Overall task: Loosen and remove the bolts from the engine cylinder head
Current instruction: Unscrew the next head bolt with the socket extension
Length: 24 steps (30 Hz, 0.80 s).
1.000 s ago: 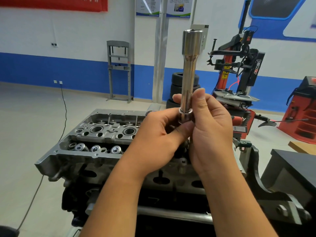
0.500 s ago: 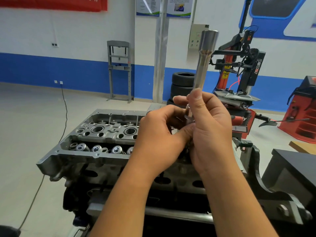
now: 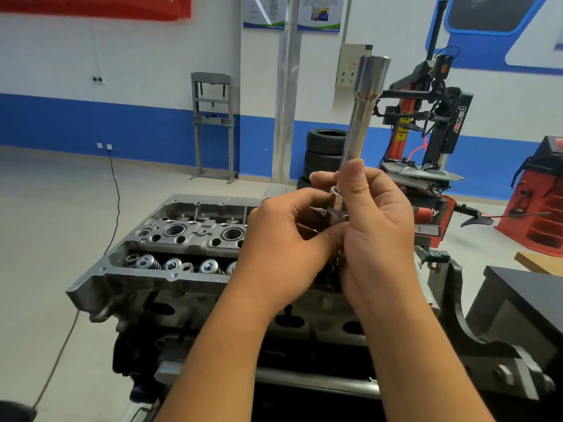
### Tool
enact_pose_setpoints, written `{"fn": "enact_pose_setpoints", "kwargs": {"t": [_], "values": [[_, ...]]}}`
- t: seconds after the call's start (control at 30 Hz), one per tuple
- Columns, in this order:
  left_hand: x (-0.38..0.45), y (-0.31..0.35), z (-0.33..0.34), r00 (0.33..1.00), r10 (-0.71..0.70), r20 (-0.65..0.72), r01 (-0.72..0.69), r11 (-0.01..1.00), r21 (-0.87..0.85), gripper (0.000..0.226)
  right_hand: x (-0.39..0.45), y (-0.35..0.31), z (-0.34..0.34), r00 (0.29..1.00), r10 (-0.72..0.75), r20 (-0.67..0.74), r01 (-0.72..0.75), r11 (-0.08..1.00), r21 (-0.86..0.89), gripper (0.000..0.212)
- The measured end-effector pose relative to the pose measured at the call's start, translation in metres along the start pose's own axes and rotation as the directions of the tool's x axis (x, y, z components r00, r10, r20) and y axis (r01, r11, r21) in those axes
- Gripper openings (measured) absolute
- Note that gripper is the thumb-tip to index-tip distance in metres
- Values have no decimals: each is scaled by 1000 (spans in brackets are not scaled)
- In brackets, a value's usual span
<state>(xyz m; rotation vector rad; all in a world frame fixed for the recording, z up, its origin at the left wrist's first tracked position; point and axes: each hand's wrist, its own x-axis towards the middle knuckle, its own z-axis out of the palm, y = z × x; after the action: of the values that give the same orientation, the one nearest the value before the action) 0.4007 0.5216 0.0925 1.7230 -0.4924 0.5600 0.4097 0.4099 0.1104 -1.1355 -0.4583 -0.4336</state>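
Note:
The grey aluminium cylinder head [image 3: 170, 239] sits on an engine stand in front of me, its valve springs and round bores showing on the left half. Above its right half I hold a long chrome socket extension [image 3: 362, 117] upright, tilted slightly right. My right hand [image 3: 374, 220] grips its lower shaft with thumb and fingers. My left hand [image 3: 283, 242] pinches the small socket end at the tool's bottom. What lies under my hands is hidden, and no bolt shows.
The black stand arm [image 3: 475, 339] runs to the lower right beside a dark table [image 3: 524, 300]. A red tyre changer [image 3: 426, 129], stacked tyres [image 3: 323, 153] and a grey press frame [image 3: 213, 126] stand behind. A cable [image 3: 114, 190] trails over the floor at left.
The chrome extension's top has swung to the right, from upright to slightly tilted. Both hands have kept their hold on its lower end and stayed above the cylinder head.

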Motion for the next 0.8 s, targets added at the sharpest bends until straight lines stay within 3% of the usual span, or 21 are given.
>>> {"fn": "enact_pose_setpoints", "kwargs": {"t": [0.1, 0.27, 0.37, 0.63, 0.8], "values": [[0, 3, -3, 989, 9, 145, -7, 1000, -12, 34, 1, 1, 1, 1000, 2, -8, -2, 999, -32, 44], [0, 4, 2, 1000, 15, 25, -17, 997, 71, 37, 2, 0, 1, 999, 40, 11, -40, 999, 25, 37], [-1, 3, 4, 999, 1, -41, 4, 993, 115, 33, 2, 0, 0, 1000, 15, -15, -15, 1000, 5, 46], [-2, 6, -2, 993, 7, 116, -28, 984, 176, 38, 2, 2, 1, 1000, -11, 2, 11, 996, -88, 41], [-2, 4, 0, 1000, 0, 19, -4, 978, 209, 31, 3, 1, 0, 999, 32, 40, -31, 999, -24, 36]]}}
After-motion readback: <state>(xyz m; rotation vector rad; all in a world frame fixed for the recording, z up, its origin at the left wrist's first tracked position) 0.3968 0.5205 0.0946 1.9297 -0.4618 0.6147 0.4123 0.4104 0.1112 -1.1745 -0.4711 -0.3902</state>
